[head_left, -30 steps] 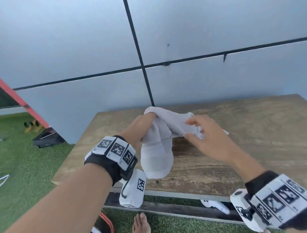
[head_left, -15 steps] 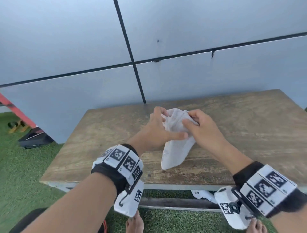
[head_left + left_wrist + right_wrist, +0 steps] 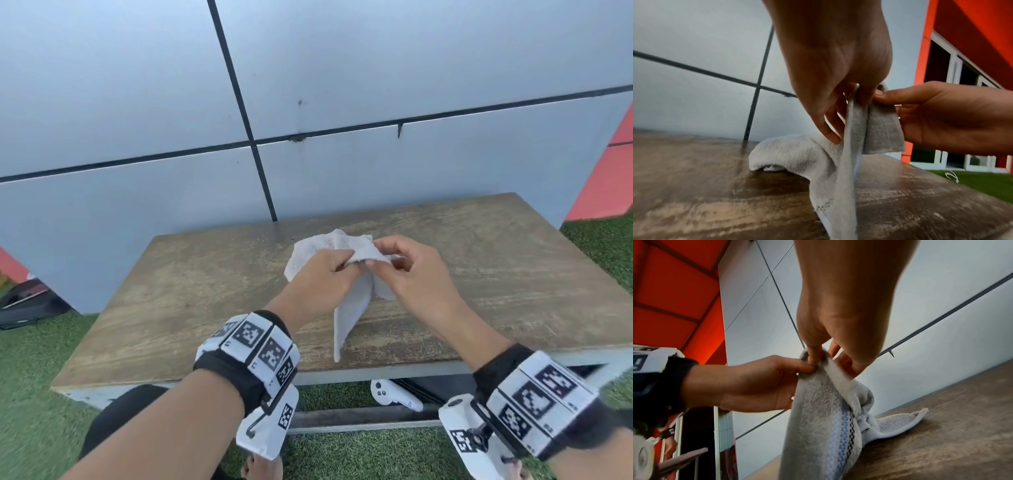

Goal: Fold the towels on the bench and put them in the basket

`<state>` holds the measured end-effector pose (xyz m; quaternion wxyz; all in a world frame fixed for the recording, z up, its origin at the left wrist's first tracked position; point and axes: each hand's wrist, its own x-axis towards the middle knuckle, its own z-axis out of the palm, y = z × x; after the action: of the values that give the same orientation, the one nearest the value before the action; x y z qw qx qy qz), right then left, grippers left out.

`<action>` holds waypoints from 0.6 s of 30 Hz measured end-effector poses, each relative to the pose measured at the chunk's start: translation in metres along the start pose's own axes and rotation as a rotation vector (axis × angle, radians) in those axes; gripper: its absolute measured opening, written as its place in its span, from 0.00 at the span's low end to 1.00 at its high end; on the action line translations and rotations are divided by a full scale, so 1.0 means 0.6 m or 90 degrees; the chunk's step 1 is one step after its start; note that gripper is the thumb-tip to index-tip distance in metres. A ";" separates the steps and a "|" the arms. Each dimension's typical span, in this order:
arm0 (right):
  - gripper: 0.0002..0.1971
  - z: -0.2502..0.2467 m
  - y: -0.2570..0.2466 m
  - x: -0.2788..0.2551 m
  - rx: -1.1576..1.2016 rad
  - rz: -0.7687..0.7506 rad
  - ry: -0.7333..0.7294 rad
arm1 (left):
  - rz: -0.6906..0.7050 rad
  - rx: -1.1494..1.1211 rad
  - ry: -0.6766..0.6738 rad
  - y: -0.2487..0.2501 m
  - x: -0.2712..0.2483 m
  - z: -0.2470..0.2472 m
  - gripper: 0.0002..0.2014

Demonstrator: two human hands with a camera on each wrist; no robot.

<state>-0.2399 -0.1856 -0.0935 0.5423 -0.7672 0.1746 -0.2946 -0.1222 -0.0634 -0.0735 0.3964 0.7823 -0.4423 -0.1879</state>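
**Two hands pinching one towel over the bench**

Both my hands are meeting above the middle of the wooden bench (image 3: pixel 191 301), whose worn, streaky plank top is showing pale scuffs. My left hand (image 3: pixel 318 284) is pinching the top edge of the white terry towel (image 3: pixel 349 318) between thumb and forefinger, the other fingers hanging loosely curled. My right hand (image 3: pixel 416 274) is nipping the same edge just beside it, fingertips almost touching the left's. Nubby looped cloth is draping down in a narrow tapering fold, with a woven blue and checked band running along it, while its far part is lying humped on the wood.
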 end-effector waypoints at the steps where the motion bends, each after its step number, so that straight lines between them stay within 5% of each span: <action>1: 0.07 -0.002 -0.002 -0.003 -0.023 -0.016 0.023 | 0.021 0.026 -0.010 0.005 -0.004 0.000 0.17; 8: 0.07 -0.069 -0.024 -0.027 -0.130 -0.051 0.114 | 0.055 0.151 0.110 -0.007 -0.010 -0.072 0.10; 14: 0.08 -0.120 -0.030 0.012 -0.279 -0.011 -0.026 | 0.003 0.094 0.192 -0.040 -0.018 -0.153 0.21; 18: 0.10 -0.106 -0.006 0.047 -0.374 0.011 -0.026 | -0.052 0.059 0.159 -0.065 -0.017 -0.153 0.17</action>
<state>-0.2591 -0.2475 -0.0677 0.3028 -0.8956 0.2478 -0.2116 -0.0474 -0.0015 -0.0481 0.4041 0.8343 -0.3653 -0.0845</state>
